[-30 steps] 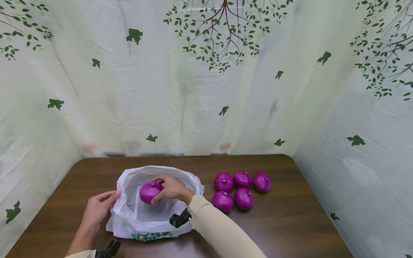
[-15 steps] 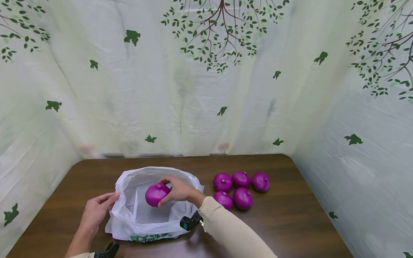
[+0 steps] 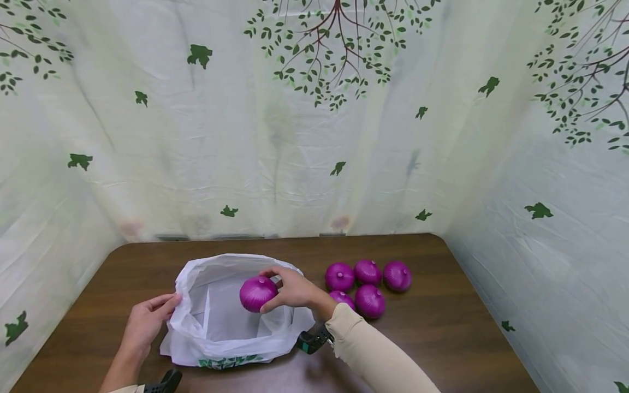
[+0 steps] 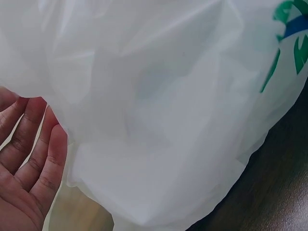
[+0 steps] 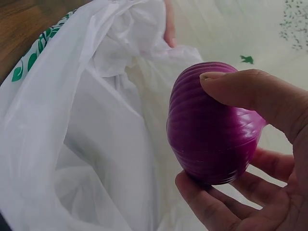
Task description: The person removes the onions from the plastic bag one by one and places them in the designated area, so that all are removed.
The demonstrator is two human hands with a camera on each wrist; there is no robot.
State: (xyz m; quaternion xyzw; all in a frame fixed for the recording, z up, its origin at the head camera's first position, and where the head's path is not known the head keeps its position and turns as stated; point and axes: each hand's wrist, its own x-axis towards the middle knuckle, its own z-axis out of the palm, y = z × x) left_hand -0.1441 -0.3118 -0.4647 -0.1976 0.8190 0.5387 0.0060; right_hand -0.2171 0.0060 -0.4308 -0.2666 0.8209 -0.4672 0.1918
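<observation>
A purple onion (image 3: 257,295) is held by my right hand (image 3: 294,289) over the mouth of a white plastic bag (image 3: 196,349). In the right wrist view the thumb lies on one side of the onion (image 5: 207,130) and the fingers on the other. At the bag's left rim, my left hand (image 3: 147,322) pinches the plastic between thumb and fingers. The left wrist view is mostly filled by the bag (image 4: 144,125), with the left hand's fingers (image 4: 41,159) at its edge. The bag stands on the table with its mouth wide; a green print shows on its front.
Several more purple onions (image 3: 369,302) sit grouped on the brown wooden table (image 3: 432,338), right of the bag. The right sleeve (image 3: 378,349) partly covers one of them. A pale curtain with leaf prints (image 3: 295,136) surrounds the table at the back and sides.
My right hand has moved right with the onion, from the middle of the bag's mouth toward its right rim. My left hand keeps its hold on the left rim.
</observation>
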